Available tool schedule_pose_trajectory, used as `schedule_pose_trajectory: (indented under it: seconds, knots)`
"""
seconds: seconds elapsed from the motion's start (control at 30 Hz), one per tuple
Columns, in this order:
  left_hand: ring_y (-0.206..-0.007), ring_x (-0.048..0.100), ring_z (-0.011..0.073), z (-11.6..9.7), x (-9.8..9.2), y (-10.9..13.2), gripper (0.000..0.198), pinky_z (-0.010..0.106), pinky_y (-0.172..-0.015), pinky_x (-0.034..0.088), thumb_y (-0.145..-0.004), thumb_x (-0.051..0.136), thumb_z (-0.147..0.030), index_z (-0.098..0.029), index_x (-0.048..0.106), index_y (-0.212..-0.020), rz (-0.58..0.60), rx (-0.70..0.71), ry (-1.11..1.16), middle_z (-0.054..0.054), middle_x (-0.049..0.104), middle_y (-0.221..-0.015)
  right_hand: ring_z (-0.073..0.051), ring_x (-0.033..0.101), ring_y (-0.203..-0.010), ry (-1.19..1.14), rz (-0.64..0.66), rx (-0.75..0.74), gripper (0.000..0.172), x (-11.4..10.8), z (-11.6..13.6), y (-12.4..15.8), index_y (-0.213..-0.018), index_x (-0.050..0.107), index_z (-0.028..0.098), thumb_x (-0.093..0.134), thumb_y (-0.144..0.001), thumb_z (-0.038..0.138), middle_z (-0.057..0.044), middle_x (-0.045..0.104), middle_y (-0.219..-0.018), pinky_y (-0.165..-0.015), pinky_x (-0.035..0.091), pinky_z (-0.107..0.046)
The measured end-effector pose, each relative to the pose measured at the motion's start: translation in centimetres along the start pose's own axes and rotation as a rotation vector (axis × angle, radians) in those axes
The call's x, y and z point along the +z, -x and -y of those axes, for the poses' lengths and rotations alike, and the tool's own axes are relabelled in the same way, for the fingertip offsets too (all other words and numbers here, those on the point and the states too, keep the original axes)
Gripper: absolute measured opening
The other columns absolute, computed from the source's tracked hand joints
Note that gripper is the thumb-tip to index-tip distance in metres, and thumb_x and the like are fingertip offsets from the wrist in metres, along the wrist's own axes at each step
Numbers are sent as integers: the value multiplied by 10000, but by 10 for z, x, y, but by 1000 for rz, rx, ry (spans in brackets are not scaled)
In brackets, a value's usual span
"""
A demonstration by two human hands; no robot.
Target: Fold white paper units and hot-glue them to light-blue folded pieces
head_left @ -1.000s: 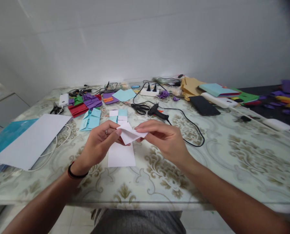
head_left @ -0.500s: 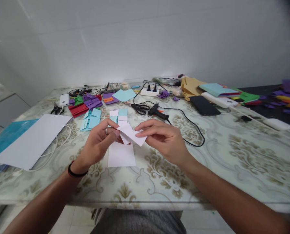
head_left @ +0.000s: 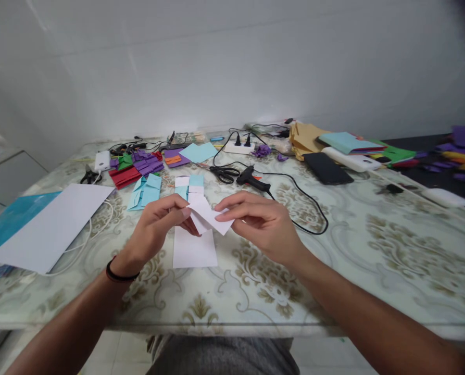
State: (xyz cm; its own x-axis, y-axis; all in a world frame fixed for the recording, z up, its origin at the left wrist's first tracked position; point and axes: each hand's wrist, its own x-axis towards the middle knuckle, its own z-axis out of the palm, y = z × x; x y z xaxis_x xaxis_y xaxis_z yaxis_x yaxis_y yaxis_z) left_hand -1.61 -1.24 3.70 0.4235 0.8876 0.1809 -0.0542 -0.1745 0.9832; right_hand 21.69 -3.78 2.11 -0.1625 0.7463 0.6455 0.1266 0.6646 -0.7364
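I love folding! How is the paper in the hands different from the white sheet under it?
The held paper is folded into flaps; the flat sheet looks unfolded. The left hand and right hand pinch the held paper up; the flat sheet lies on the table. Both are white.

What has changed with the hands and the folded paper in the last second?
The right corner of the folded white paper swung down from under the right hand. The left hand rolled slightly inward. Both hands kept their pinch on it. The flat white sheet beneath, scissors and glue gun stayed put.
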Motion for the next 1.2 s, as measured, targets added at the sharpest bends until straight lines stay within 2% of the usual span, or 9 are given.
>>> schedule_pose_trajectory:
  seconds: [0.17, 0.27, 0.43, 0.57, 0.8, 1.07, 1.13, 1.2]
  knots:
    - [-670, 739, 189, 0, 1, -1, 148, 306, -695, 589, -924, 698, -220, -163, 736, -793, -38, -22, 59, 33, 764, -699, -172, 725, -872, 43, -5, -9, 320, 1, -1, 0, -888, 847, 273, 616, -829, 59, -44, 799, -1005, -565, 489, -253]
    - [-721, 767, 206, -1, 1, -1, 179, 319, -737, 616, -950, 700, -314, -168, 738, -853, 12, -58, 87, 50, 791, -763, -181, 735, -912, 60, -22, -16, 339, 0, -2, 0, -887, 847, 285, 616, -822, 46, -35, 803, -1023, -651, 547, -282]
    - [-766, 802, 237, 1, 3, -3, 421, 332, -737, 649, -1017, 589, -486, -145, 784, -865, 128, -141, -24, 118, 820, -841, -191, 748, -922, 180, -37, -59, 343, 1, -4, 1, -908, 841, 301, 610, -858, 53, -20, 805, -1053, -736, 594, -332]
    - [-719, 802, 220, 3, 5, -4, 379, 318, -705, 661, -996, 638, -463, -152, 778, -832, 109, -172, -57, 107, 823, -802, -197, 749, -932, 246, -25, -113, 336, 3, -4, 2, -926, 837, 296, 592, -893, 68, -33, 798, -1078, -846, 612, -381]
    - [-766, 812, 217, 2, 6, -1, 283, 313, -748, 664, -988, 676, -394, -151, 751, -864, 67, -96, -55, 91, 831, -817, -219, 731, -951, 218, 35, -160, 337, 0, 2, 3, -968, 828, 244, 569, -846, 67, -92, 761, -1151, -849, 602, -396]
    - [-782, 811, 223, 1, 9, 1, 318, 313, -756, 646, -1010, 633, -434, -160, 753, -902, 39, -50, -121, 79, 830, -822, -236, 728, -1055, 276, 24, -156, 255, 3, 1, 4, -952, 804, 276, 620, -897, 109, -66, 764, -1165, -978, 585, -428]
    - [-779, 805, 216, 0, 10, 1, 323, 307, -759, 632, -1016, 623, -425, -167, 761, -879, 27, -12, -194, 71, 826, -815, -240, 709, -1094, 241, 13, -121, 210, 4, 1, 4, -974, 785, 277, 655, -899, 131, -69, 750, -1182, -1002, 572, -431]
    - [-784, 791, 204, -3, 10, 2, 336, 296, -761, 613, -1030, 599, -409, -173, 774, -868, 29, 41, -286, 63, 822, -825, -232, 699, -1091, 156, -27, 0, 195, 3, -1, 3, -1062, 750, 277, 730, -885, 196, -70, 732, -1206, -966, 587, -398]
